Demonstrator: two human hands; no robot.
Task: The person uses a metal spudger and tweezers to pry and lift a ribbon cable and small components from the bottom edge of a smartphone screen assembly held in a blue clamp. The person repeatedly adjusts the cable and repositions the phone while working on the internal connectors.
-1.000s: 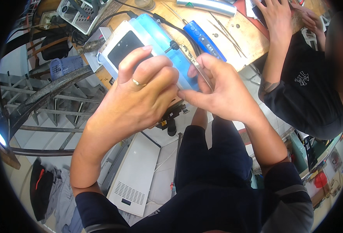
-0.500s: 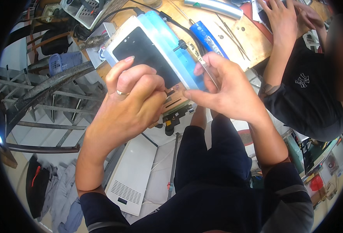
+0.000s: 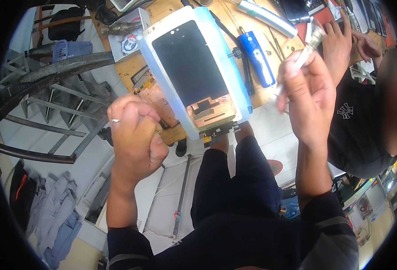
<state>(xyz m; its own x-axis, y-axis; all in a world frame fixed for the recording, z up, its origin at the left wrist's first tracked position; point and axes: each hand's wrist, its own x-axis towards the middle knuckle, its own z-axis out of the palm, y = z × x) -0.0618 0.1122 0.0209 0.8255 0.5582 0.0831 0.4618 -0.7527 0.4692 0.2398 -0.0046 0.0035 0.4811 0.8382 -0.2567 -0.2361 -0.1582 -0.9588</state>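
Observation:
A phone screen panel (image 3: 189, 63), black with a coppery lower end, lies on a white and light-blue machine (image 3: 227, 67) at the bench's near edge. A dark flex board (image 3: 216, 130) sticks out at its near end. To its left, my left hand (image 3: 137, 135) is closed, thumb against curled fingers; what it pinches, if anything, is hidden. My right hand (image 3: 311, 96) is raised right of the machine, gripping a slim metal tool (image 3: 302, 57) with a pale wrapped handle. Its lower end is smeared by motion. Neither hand touches the panel.
A blue handheld tool (image 3: 257, 60) with buttons lies right of the machine, near thin tweezers-like rods (image 3: 275, 45) and a silver roll (image 3: 270, 19). A grey tray (image 3: 137, 42) stands left. At right, a co-worker's hand (image 3: 338, 45) rests near a phone (image 3: 296, 10).
My left hand has drawn back from the panel, down and left. My right hand has moved right, away from the machine, and turned the slim tool. The view has shifted slightly.

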